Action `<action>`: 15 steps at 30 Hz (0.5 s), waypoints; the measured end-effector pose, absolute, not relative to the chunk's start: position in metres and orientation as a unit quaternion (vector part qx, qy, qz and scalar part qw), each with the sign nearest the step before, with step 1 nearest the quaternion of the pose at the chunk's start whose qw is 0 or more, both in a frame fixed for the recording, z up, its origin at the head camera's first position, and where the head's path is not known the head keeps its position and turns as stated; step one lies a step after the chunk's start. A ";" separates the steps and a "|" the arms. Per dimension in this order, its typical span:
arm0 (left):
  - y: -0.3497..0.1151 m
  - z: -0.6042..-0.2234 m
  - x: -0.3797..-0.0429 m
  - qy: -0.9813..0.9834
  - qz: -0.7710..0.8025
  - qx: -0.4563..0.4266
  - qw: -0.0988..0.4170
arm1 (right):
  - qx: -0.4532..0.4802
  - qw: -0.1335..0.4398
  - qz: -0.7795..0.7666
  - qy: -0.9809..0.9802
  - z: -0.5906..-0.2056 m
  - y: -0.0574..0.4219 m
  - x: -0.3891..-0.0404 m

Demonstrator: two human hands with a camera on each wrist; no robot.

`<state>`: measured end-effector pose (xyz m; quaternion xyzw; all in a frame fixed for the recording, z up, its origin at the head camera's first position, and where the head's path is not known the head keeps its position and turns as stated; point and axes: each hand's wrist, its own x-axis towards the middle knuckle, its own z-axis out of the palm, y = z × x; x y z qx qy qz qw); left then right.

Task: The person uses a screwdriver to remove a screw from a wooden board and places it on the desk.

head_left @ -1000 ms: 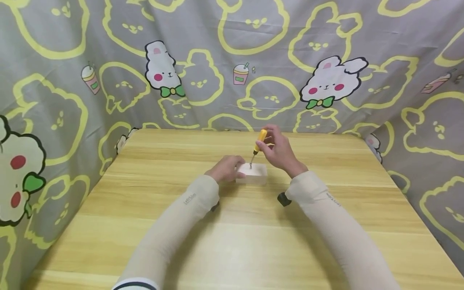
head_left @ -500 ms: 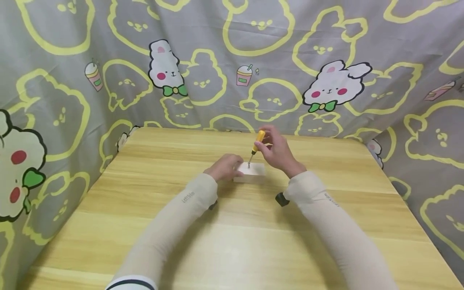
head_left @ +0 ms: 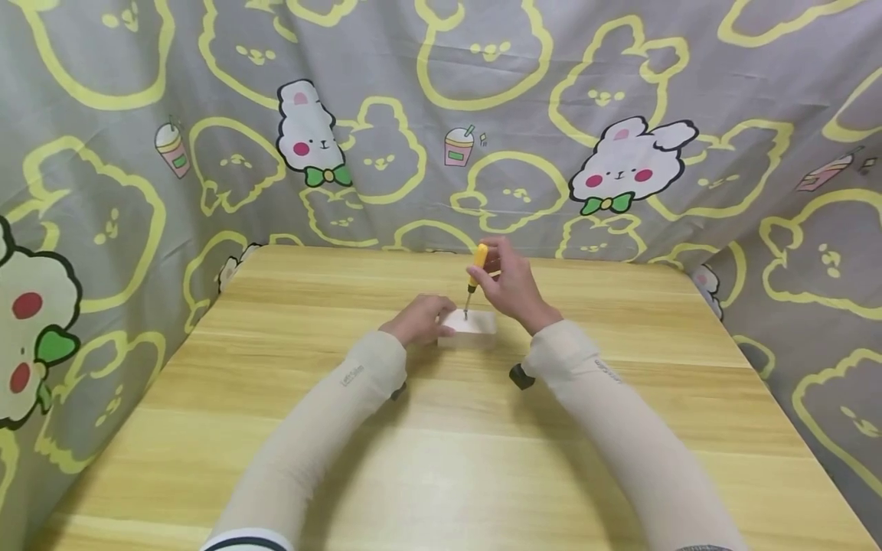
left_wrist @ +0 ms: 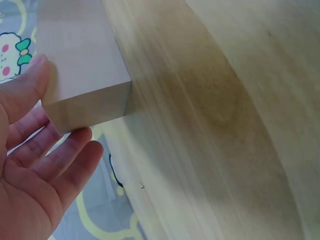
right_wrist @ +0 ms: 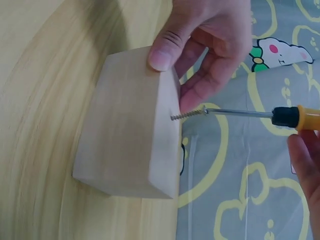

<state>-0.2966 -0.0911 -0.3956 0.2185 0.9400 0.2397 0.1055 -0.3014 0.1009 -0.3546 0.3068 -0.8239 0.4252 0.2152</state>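
Observation:
A pale wooden block point(head_left: 477, 330) lies on the table, its left end gripped by my left hand point(head_left: 416, 320) between thumb and fingers. In the right wrist view a threaded screw point(right_wrist: 189, 115) stands out of the block's top face, most of its thread showing. The screwdriver point(head_left: 477, 268), with a yellow handle and black collar, is pinched near its handle by my right hand point(head_left: 513, 285). Its metal shaft point(right_wrist: 240, 113) meets the screw head, nearly in line with the screw. From the left wrist, the thumb presses one side of the block and the fingertips touch its end.
The wood-grain tabletop point(head_left: 441, 451) spreads around the block. A grey curtain point(head_left: 406, 69) with yellow outlines and cartoon rabbits hangs along the back and both sides. A black wrist device point(head_left: 521, 376) hangs below the right sleeve.
Both hands, the block and the screwdriver appear slightly further left in the head view, which has itself shifted a little. The screwdriver stands somewhat more upright; both grips stay the same.

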 end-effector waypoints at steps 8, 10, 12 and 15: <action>-0.091 -0.399 -0.295 0.941 0.240 0.212 0.106 | 0.323 0.231 0.416 -0.818 -0.355 0.095 -0.300; -0.091 -0.399 -0.295 0.942 0.239 0.210 0.107 | 0.320 0.226 0.412 -0.822 -0.355 0.096 -0.300; -0.091 -0.399 -0.295 0.942 0.239 0.209 0.106 | 0.314 0.225 0.410 -0.827 -0.355 0.096 -0.300; -0.091 -0.397 -0.295 0.941 0.244 0.207 0.105 | 0.305 0.233 0.408 -0.829 -0.355 0.096 -0.301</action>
